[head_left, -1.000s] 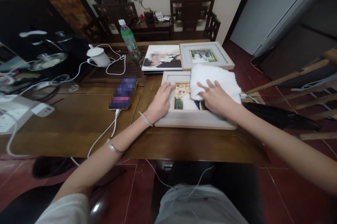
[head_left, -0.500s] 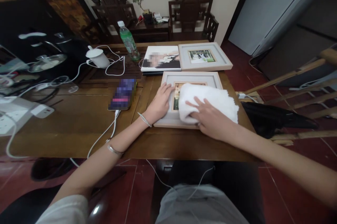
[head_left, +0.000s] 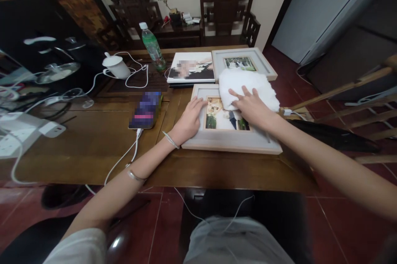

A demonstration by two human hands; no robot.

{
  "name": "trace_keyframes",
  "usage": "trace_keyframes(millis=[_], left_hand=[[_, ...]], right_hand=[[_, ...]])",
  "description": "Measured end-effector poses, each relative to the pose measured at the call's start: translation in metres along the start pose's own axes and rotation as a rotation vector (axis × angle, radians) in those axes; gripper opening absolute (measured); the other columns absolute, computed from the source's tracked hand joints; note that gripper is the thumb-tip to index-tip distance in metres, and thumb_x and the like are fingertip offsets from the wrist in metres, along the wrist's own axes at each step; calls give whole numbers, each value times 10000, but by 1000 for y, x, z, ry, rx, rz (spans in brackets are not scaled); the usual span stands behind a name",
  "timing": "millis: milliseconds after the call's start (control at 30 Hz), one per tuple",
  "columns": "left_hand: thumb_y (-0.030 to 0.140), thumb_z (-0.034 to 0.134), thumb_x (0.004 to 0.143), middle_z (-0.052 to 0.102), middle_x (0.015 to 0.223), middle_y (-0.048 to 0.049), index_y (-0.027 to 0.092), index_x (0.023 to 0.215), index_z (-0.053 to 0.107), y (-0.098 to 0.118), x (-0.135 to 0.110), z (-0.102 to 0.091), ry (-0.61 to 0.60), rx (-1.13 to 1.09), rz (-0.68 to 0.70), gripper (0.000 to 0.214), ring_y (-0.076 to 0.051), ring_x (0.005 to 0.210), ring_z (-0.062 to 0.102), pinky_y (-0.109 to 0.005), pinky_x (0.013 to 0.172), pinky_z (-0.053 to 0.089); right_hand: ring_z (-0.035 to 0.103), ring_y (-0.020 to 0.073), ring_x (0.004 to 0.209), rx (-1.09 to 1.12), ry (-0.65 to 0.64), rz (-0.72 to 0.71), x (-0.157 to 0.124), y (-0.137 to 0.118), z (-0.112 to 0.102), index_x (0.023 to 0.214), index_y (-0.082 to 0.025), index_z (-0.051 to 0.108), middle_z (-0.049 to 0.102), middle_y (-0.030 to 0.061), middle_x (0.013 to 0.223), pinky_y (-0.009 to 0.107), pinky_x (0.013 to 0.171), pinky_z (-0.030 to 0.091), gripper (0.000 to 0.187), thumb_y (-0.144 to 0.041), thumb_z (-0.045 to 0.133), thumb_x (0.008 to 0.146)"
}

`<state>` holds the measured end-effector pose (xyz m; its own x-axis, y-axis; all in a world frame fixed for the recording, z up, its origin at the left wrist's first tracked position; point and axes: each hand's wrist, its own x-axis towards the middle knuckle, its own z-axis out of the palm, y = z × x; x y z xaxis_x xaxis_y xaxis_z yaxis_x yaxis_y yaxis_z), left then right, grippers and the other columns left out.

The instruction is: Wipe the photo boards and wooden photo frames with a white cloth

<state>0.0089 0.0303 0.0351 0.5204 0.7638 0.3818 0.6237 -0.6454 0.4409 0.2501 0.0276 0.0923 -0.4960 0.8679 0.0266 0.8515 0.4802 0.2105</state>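
A light wooden picture frame (head_left: 231, 141) with a small photo inside lies flat near the table's front edge. My left hand (head_left: 189, 121) rests on its left side, fingers stretched out towards the photo. A folded white towel (head_left: 248, 81) lies across the frame's far right part and reaches to the frame behind. On that towel presses my right hand (head_left: 253, 107), fingers spread over the cloth, its thumb hidden. The towel and this hand cover the upper right corner of the photo.
Behind lie a second picture frame (head_left: 266, 65) and a white-edged photo panel (head_left: 190, 67). To the left are a phone (head_left: 145, 109) on a cable, a green-labelled bottle (head_left: 154, 49), a lidded white cup (head_left: 116, 67) and a power strip (head_left: 18, 138).
My right hand has pushed the towel away from me to the frame's far side, uncovering most of the photo and the near right corner. My left hand stays in place.
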Motion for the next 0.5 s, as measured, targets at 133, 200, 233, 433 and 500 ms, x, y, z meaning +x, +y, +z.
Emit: trace_keyframes(millis=[133,200,233,433,500], left_hand=[[-47,381,708,466,1409,-122,146,1298,474,1,-1,1,7,5,16,627,-286,1407,295,-545,1160,266],[-45,381,710,477,1400,-110,164,1296,479,2,-1,1,14,-9,24,630,-282,1407,297,-556,1157,265],[-45,380,710,483,1394,-108,167,1292,483,3,-1,1,17,-15,27,628,-279,1405,301,-557,1158,263],[-48,362,729,487,1388,-137,125,1265,505,5,-1,1,13,-9,7,582,-275,1402,308,-531,1162,269],[-46,365,734,486,1394,-135,128,1267,503,4,-1,1,17,-5,9,577,-274,1404,306,-533,1160,272]], right_hand=[[419,458,1268,66,-143,-44,-46,-31,-22,1031,-155,695,406,108,1490,658,882,442,411,18,469,735],[500,416,1215,108,-182,-105,-72,-44,-38,1009,-183,698,459,80,1456,580,852,506,400,1,476,732],[542,378,1185,120,-203,-129,-83,-51,-45,998,-210,700,485,55,1438,529,852,530,406,-3,480,726],[411,423,1308,145,-247,-166,-100,-78,-52,1097,-259,673,381,40,1505,571,935,509,470,-59,565,686],[313,441,1359,144,-165,-177,-87,-73,-38,1182,-211,634,346,76,1523,636,972,442,512,-28,498,723]])
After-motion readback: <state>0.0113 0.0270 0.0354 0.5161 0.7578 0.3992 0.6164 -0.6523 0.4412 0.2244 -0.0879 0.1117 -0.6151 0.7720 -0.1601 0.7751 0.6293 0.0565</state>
